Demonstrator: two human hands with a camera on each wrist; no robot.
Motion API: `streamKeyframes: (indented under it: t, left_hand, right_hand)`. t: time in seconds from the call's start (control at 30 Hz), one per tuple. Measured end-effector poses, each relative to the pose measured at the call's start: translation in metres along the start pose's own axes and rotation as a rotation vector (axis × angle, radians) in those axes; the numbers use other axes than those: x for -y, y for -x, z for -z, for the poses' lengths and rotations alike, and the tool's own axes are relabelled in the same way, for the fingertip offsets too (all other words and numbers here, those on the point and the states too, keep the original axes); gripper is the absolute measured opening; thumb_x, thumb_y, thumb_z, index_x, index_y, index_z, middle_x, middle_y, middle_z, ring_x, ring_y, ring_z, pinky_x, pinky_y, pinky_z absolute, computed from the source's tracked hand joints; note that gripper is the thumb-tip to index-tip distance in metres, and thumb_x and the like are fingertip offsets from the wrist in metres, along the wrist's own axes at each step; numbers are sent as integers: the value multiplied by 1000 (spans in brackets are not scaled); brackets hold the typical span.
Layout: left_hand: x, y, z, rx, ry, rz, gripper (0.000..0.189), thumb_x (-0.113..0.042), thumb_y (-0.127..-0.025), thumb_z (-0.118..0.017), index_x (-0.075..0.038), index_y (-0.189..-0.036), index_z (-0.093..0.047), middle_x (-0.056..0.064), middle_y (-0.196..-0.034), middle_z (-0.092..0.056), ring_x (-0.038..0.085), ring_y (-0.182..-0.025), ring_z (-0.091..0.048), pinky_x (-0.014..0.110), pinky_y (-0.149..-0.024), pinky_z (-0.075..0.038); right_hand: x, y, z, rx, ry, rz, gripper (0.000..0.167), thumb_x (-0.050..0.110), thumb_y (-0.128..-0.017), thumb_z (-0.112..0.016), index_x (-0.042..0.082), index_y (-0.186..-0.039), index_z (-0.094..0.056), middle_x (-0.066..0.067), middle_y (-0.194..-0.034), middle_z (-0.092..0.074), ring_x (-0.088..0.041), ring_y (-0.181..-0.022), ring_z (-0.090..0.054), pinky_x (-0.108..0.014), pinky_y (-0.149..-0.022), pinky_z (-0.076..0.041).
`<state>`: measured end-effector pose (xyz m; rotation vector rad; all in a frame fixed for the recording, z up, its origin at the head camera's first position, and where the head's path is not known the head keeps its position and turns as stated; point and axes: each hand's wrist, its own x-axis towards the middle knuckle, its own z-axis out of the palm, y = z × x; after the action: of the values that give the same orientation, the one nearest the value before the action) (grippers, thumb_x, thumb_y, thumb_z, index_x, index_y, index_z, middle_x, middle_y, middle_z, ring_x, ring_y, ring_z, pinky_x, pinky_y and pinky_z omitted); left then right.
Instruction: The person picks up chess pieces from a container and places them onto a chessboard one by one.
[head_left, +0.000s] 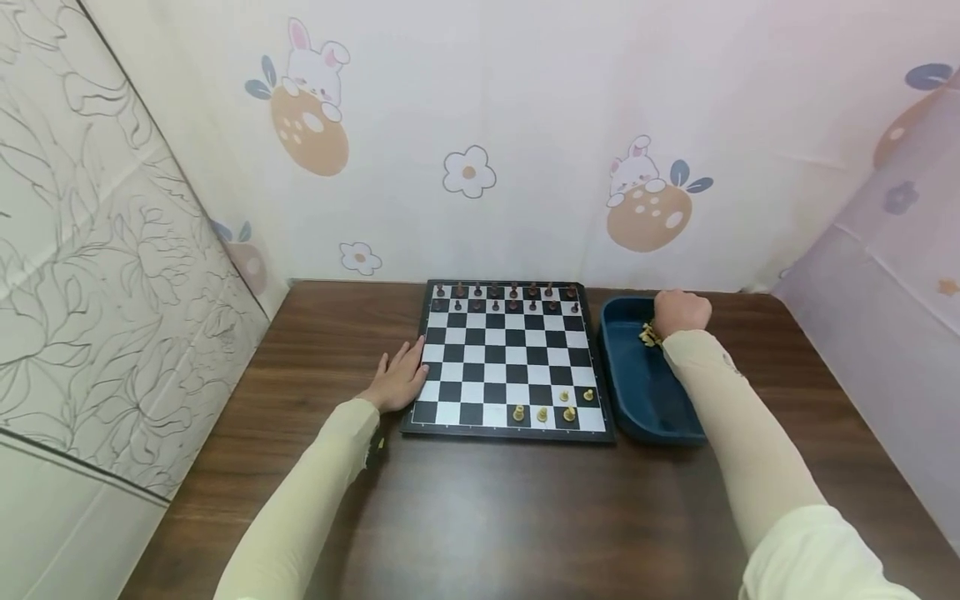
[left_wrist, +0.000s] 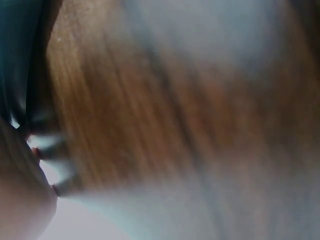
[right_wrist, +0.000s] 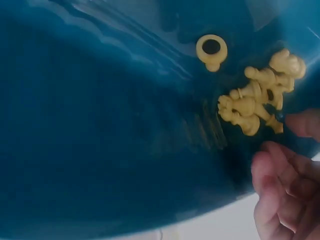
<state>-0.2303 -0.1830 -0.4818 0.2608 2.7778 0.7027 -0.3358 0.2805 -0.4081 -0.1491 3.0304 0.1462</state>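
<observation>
On my head feed, the left hand (head_left: 396, 379) lies flat with its fingers extended against the left edge of the chessboard (head_left: 485, 354), at the centre of the frame; it grips nothing, and I take it to be steadying the board. The right hand (head_left: 682, 313) is over the upper end of the blue tray (head_left: 648, 393), right of centre. At the lower right of my right wrist view its fingers curl loosely, thumb apart from the fingertips; I see no piece between them, though I can't tell whether the curl hides one. The tray probably sits just beside the board to shorten the reach, its raised wall penning in small things. Inside, light pieces lie tumbled in a heap (right_wrist: 244, 106) right beside the thumb: pale yellow, rounded, overlapping at all angles. One loose piece (right_wrist: 211, 49) lies apart at the upper right, a dark disc on its base facing me, perhaps a magnet or pad. Five more light pieces (head_left: 569, 414) stand at the board's lower right, while dark pieces (head_left: 513, 292) line its far side in two rows, apparently set as an opposing side.
</observation>
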Motion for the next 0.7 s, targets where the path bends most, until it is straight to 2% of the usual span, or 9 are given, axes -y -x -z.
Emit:
streamKeyframes:
  t: [0.33,0.5,0.7]
  left_hand:
    - [-5,2,-2,14,-8,-8,60,-32,-103,-26,-8,-154,-3,9,-159,-12,28,-145,-5,56,-111,5]
    - [-6,2,-1,6,1,-12,60,-32,-103,-27,-9,-154,-4,8,-159,-12,28,-145,-5,56,-111,4]
    - [-1,0,0,-4,1,-4,61,-32,-103,-28,-8,-154,-4,9,-159,-12,28,-145,-5,56,-111,5]
  right_hand:
    - [-1,0,-14,-36,-28,-64,25,3,-92,-51,-2,-70,-62,-13,-59,-55,-25,-53,-47,-37,-46,-35]
    - [-2,-2,-18,-49,-23,-64,27,1,-93,-50,-1,-67,-59,-12,-55,-53,-24,-52,-47,-37,-45,-34]
    - [-2,-8,-15,-74,-46,-40,25,2,-90,-52,-2,-67,-61,-12,-55,-53,-25,-50,-48,-38,-45,-36]
